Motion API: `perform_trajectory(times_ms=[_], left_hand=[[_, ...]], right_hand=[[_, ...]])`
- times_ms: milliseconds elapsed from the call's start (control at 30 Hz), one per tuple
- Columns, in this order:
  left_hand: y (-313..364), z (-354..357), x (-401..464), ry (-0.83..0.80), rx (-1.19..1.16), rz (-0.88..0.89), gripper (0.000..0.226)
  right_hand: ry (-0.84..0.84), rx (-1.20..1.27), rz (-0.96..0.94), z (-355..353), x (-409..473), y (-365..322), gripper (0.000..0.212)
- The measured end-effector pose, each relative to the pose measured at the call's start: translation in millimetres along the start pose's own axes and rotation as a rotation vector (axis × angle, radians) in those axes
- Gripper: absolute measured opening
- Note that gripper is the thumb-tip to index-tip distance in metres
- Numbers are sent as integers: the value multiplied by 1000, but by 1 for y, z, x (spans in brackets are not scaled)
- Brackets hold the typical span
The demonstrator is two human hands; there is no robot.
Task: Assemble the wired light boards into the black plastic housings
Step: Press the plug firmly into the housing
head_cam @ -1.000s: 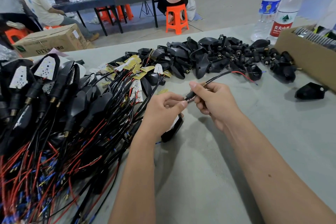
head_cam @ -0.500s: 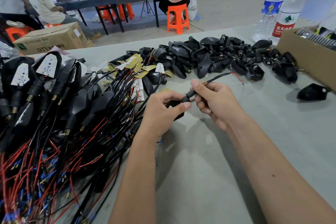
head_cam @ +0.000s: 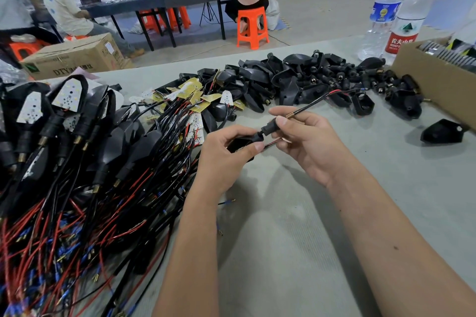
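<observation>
Grey cloth covers the worktable (head_cam: 296,226), and behind it a workshop floor holds orange stools and other seated people at a long dark table.

From the head view, take the black housing (head_cam: 238,144) in hand as the landmark. It sits just above the cloth at mid-table, gripped by the left hand (head_cam: 224,159) with thumb and curled fingers around its body, probably to hold it steady while the lead is worked through. Just right of it, the right hand (head_cam: 304,141) pinches the black stem (head_cam: 268,127) that joins the housing, with the wire (head_cam: 316,101) running out up and to the right past a brass threaded end; that hold suits pulling the lead through the stem. The light board itself is hidden by the fingers, so whether it is seated cannot be told.

Beyond the housing lies the heap of empty housings (head_cam: 309,80), within easy reach. To its upper left lie loose light boards (head_cam: 193,95), and to its left the pile of finished units (head_cam: 64,136) with red and black leads trailing toward the person, seemingly kept apart from the unfinished stock. Far right stand a cardboard box (head_cam: 435,85) and two water bottles (head_cam: 396,15).
</observation>
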State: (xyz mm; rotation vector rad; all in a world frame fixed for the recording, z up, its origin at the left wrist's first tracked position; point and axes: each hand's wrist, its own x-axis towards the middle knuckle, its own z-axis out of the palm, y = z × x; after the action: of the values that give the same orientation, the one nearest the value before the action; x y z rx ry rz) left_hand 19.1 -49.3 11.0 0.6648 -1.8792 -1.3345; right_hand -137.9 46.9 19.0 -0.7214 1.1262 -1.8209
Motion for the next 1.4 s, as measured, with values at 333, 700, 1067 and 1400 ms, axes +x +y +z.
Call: perform_trajectory(times_ms=[333,700,1067,1400], left_hand=[[-2,0,0,-13,78,45,15],[-7,0,1,55,326,89,12],[-5,3,-2,105,456,143,13],[0,11,-1,50,466,123,6]], right_hand=[[-53,-103,-17,-7,1,1,26],[-56,-133,-31,-6,0,9,27],[-17,-106,38,-1,-2,7,28],[229,-200,-69,1,1,7,16]])
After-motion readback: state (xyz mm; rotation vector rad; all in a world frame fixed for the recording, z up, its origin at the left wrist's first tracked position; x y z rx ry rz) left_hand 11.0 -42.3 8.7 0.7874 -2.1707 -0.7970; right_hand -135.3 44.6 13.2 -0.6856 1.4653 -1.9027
